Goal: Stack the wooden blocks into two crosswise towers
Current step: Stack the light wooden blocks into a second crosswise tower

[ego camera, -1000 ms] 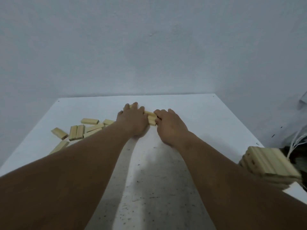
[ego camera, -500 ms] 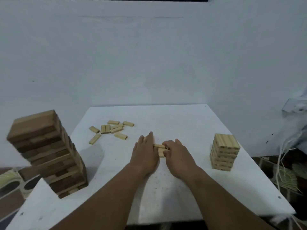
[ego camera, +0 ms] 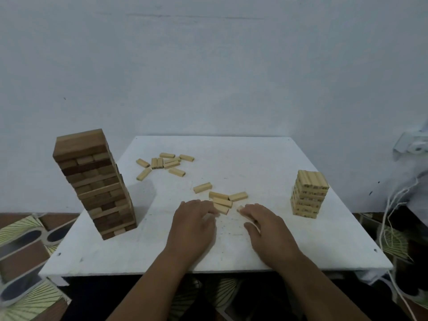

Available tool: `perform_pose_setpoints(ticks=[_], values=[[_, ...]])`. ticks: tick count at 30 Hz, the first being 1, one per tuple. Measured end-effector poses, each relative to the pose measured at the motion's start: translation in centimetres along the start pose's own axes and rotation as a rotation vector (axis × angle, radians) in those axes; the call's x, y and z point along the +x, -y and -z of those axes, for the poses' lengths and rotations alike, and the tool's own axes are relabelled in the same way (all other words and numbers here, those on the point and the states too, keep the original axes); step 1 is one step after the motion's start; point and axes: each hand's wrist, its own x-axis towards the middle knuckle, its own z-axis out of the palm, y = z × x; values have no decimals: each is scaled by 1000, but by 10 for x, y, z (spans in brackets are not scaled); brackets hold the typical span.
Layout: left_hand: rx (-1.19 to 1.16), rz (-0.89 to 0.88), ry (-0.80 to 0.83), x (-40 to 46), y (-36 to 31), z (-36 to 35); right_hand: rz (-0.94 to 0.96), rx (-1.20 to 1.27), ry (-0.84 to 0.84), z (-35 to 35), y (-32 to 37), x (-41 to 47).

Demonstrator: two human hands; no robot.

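On the white table, a tall tower of dark wooden blocks stands at the left. A shorter tower of pale blocks stands at the right. A small cluster of pale blocks lies mid-table, just beyond both hands, with one more block a little to its left. My left hand rests palm down, fingertips curled against the nearest block; whether it holds one is unclear. My right hand has curled fingers, and a pale block end pokes out at its fingertips.
Several loose pale blocks are scattered at the table's far left. White cords hang off the right side beyond the table edge. A patterned floor shows around the table, and a plain wall stands behind it.
The view has pulled back and up, bringing both towers into sight. Both hands have drawn back toward me, uncovering the cluster of pale blocks they were covering.
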Motion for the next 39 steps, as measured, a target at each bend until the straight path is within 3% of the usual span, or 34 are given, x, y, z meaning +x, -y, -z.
perform_pose_setpoints(ticks=[5,10,19,23,31,39], values=[[148,-19,71,-3,-9,7,34,-83,-37,11,-4,5],[321,25,220,-1,-10,5,77,-2,-35,11,-4,10],[179,-11,167,2,-7,8,235,150,54,3,6,17],[132,9,161,8,-3,6,214,199,104,3,2,22],[243,61,218,20,3,0,245,40,131,0,11,20],[244,7,245,19,-1,0,131,-8,127,20,4,20]])
